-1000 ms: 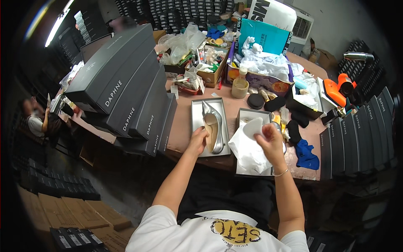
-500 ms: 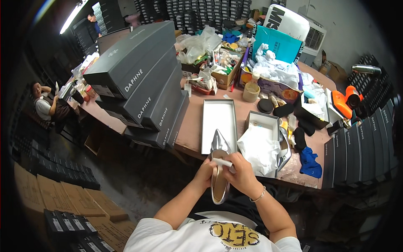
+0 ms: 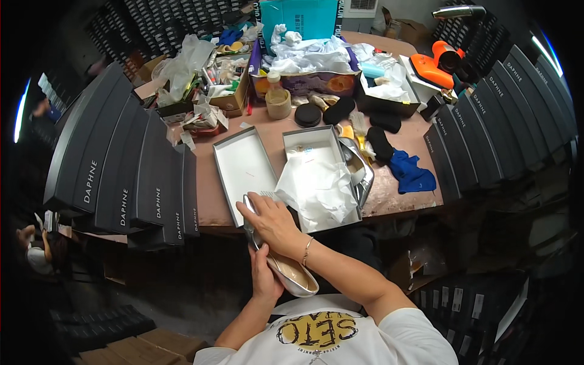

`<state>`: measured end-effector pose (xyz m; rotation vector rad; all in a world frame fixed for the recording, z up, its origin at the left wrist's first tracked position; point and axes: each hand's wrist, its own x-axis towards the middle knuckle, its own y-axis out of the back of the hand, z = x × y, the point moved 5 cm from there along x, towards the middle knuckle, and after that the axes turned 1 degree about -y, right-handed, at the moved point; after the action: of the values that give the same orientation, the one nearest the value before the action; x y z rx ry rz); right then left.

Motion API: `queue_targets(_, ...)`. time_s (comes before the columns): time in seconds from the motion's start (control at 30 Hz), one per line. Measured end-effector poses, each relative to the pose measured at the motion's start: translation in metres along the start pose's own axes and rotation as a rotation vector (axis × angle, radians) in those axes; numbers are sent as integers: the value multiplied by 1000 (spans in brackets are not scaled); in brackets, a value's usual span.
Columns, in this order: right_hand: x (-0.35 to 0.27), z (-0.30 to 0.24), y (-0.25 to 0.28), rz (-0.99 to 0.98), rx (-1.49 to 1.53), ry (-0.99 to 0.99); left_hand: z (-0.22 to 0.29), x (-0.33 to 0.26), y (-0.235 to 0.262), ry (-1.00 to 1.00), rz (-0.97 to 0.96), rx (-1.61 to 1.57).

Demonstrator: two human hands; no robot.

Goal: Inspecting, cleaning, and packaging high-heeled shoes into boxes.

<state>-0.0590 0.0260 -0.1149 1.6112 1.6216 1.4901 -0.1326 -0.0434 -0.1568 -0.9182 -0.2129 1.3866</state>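
Observation:
A pointed silver flat shoe (image 3: pixel 293 275) with a pale lining lies slantwise in front of my body, heel towards me. From below, my left hand (image 3: pixel 265 277) is closed round its middle, thumb along the side. Over the toe end lies my right hand (image 3: pixel 275 226), its thumb and fingers about the front and hiding most of it. Whether anything else is under the right palm cannot be seen. Just beyond my hands are a shallow white-lined tray or lid (image 3: pixel 243 164) and an open grey shoebox (image 3: pixel 309 135) with white tissue paper (image 3: pixel 319 188) spilling out.
Another silver shoe (image 3: pixel 360 173) rests beside the shoebox, near a blue cloth (image 3: pixel 412 172) and black pads (image 3: pixel 380 144). Dark shoeboxes stand at left (image 3: pixel 115 182) and right (image 3: pixel 486 121). Behind are a jar (image 3: pixel 278 103), cluttered boxes and an orange tool (image 3: pixel 433 71). Another person sits far left.
My view has turned right. The shoe has tilted, its toe now to the left. My right hand has moved from the opening onto the toe; the small white piece it held is out of sight.

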Motion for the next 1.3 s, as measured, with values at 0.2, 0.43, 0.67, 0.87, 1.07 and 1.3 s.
queue_targets(0.2,-49,94,63,-536,229,-224,21,22,14,238,-3,38)
queue_targets(0.43,-38,205,-15,-83,-15,-10,3,29,-10,363,-111,20)
queue_targets(0.67,-84,161,17,-579,-211,-123,7,29,12,362,-17,-16)
queue_targets(0.87,-91,162,-3,-610,-269,-180,5,28,5,290,-25,1)
queue_targets(1.07,-42,56,95,-210,520,-235,5,35,27,303,-63,13)
queue_targets(1.3,-38,-2,48,-110,342,6,-3,32,19,166,-60,-95)
